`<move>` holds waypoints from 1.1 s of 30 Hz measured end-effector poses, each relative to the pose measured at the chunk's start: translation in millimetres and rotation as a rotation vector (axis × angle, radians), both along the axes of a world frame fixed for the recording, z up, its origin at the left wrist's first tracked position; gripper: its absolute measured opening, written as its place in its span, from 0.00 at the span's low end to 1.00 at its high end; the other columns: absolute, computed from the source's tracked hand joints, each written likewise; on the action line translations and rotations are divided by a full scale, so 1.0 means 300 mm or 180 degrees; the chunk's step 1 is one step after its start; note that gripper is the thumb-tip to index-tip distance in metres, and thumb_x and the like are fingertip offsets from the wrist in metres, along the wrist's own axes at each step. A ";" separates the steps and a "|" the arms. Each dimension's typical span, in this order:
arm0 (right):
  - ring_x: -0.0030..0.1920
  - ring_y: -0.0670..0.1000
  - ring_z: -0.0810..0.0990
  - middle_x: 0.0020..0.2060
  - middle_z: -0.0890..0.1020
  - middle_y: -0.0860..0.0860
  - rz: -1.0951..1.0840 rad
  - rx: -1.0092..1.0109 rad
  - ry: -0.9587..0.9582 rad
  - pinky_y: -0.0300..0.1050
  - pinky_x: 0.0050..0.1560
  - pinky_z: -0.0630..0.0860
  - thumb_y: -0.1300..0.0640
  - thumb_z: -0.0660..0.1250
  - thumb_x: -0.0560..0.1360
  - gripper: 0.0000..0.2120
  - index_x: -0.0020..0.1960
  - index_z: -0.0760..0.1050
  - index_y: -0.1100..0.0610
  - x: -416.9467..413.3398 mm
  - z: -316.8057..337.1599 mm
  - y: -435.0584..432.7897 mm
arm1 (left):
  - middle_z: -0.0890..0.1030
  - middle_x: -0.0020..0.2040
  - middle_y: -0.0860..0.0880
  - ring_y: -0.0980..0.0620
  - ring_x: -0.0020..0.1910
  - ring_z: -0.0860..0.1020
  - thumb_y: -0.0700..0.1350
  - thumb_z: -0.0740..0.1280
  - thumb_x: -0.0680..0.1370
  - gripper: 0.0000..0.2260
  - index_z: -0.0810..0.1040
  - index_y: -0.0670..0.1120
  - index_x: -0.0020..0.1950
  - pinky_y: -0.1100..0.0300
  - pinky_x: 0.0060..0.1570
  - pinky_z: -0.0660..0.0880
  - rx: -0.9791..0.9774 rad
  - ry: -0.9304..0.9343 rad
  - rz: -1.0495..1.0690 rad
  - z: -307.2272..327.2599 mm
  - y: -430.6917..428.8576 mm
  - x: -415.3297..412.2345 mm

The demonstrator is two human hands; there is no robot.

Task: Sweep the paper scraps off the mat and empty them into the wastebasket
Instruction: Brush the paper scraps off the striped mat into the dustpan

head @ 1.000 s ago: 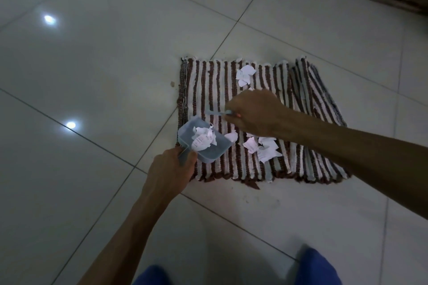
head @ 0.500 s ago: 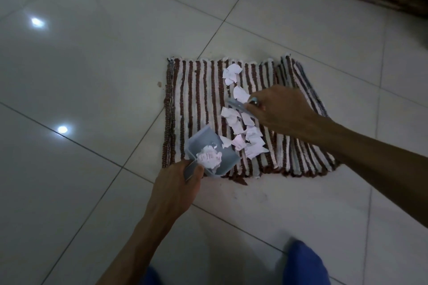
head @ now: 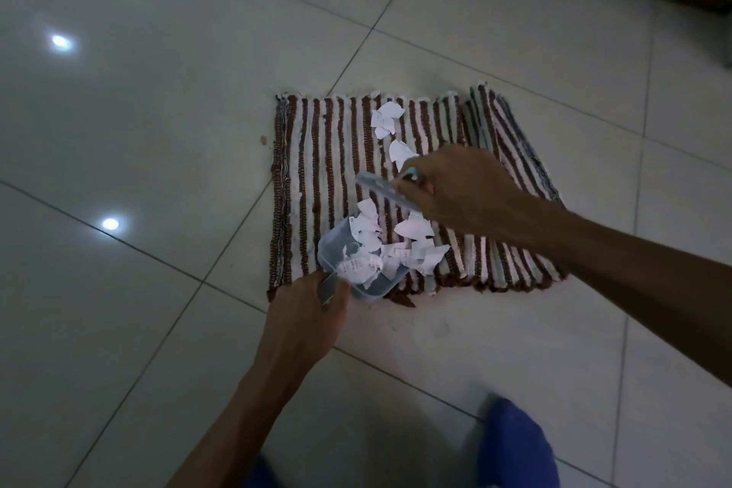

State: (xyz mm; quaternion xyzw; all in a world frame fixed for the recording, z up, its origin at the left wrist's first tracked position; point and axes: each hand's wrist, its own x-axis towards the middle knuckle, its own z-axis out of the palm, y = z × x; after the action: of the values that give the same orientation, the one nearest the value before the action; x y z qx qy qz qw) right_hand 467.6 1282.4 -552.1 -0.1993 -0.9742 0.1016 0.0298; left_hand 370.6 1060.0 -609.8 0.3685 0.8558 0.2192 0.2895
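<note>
The left hand (head: 307,313) is wrapping its fingers around the short handle of a small translucent dustpan (head: 358,263), holding it with its open mouth resting on the near edge of the striped mat (head: 317,154); the right hand (head: 455,186) is closing round the grip of a small brush (head: 382,190), whose pale bar is sticking out to the left of the knuckles and hanging just above the mat; how tightly either hand is squeezing, I cannot tell.

The paper scraps (head: 412,246) are lying mostly between the two hands; a heap is sitting inside the pan just ahead of the left thumb, more are spilling across its lip under the right hand, and a few scraps (head: 386,117) are lying beyond the right hand's fingers, toward the far edge of the mat.

These scraps are looking thin, crumpled and nearly weightless; I am judging that a fast stroke would be flicking them over the pan rather than into it, so short, low drags toward the left hand seem safest; the woven mat is soft and ridged, likely snagging paper edges and rucking up if pushed hard. The pan seems stiff and light; the handle is the sensible hold, kept level once it is lifted, since loose paper could be sliding or blowing off.

No wastebasket is showing anywhere near either hand.
</note>
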 end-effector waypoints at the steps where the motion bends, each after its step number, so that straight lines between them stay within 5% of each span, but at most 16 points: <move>1: 0.26 0.45 0.75 0.29 0.79 0.48 -0.0051 0.0130 -0.0006 0.40 0.33 0.78 0.39 0.54 0.80 0.23 0.46 0.81 0.53 -0.008 -0.005 0.020 | 0.72 0.27 0.56 0.61 0.25 0.71 0.54 0.59 0.81 0.14 0.75 0.48 0.42 0.70 0.26 0.62 0.0004 -0.0006 0.0011 -0.001 -0.001 -0.001; 7: 0.32 0.50 0.78 0.35 0.80 0.49 0.0507 0.0280 -0.0550 0.48 0.37 0.80 0.47 0.56 0.82 0.17 0.51 0.79 0.55 0.008 -0.082 -0.025 | 0.72 0.28 0.55 0.61 0.26 0.72 0.54 0.58 0.81 0.13 0.74 0.48 0.43 0.72 0.26 0.61 -0.0043 -0.0142 0.0000 -0.004 -0.009 -0.001; 15: 0.29 0.44 0.77 0.32 0.81 0.47 0.0242 -0.0180 -0.0054 0.42 0.31 0.79 0.38 0.48 0.78 0.26 0.50 0.81 0.50 0.120 -0.012 -0.035 | 0.74 0.28 0.54 0.60 0.25 0.72 0.54 0.60 0.80 0.13 0.74 0.48 0.40 0.70 0.26 0.63 0.0051 -0.0149 -0.0042 -0.016 -0.026 0.003; 18: 0.28 0.45 0.76 0.32 0.80 0.47 0.0002 0.0167 -0.0106 0.41 0.30 0.77 0.40 0.50 0.79 0.24 0.48 0.81 0.51 0.146 -0.024 0.001 | 0.80 0.36 0.51 0.61 0.27 0.71 0.53 0.61 0.80 0.11 0.75 0.48 0.42 0.72 0.29 0.62 0.0120 -0.0022 -0.0107 -0.015 -0.031 0.009; 22: 0.29 0.46 0.74 0.32 0.78 0.47 0.0030 0.0170 -0.0423 0.36 0.28 0.65 0.42 0.52 0.81 0.21 0.46 0.79 0.52 0.156 -0.088 -0.042 | 0.83 0.46 0.50 0.54 0.38 0.77 0.52 0.62 0.79 0.13 0.79 0.46 0.54 0.63 0.40 0.73 0.0287 -0.0065 0.0015 -0.020 -0.023 0.029; 27: 0.32 0.47 0.77 0.35 0.81 0.48 0.0270 -0.0286 -0.0251 0.41 0.34 0.75 0.40 0.47 0.79 0.26 0.47 0.79 0.53 0.116 -0.090 -0.159 | 0.83 0.41 0.49 0.51 0.38 0.80 0.54 0.60 0.79 0.14 0.78 0.46 0.48 0.60 0.39 0.76 0.0204 -0.0159 0.0004 -0.027 -0.026 0.050; 33: 0.25 0.39 0.72 0.30 0.78 0.45 -0.0029 -0.0242 0.0260 0.36 0.24 0.72 0.43 0.53 0.81 0.22 0.49 0.81 0.53 0.096 -0.007 -0.104 | 0.81 0.37 0.48 0.50 0.32 0.76 0.56 0.58 0.79 0.15 0.74 0.46 0.41 0.61 0.32 0.68 -0.0035 -0.0065 0.0011 -0.039 -0.035 0.031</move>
State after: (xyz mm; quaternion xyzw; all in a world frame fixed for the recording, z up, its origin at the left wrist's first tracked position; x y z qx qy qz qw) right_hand 496.4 1251.3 -554.2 -0.2004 -0.9667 0.1465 0.0624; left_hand 379.9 1049.6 -621.4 0.3631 0.8546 0.2187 0.2999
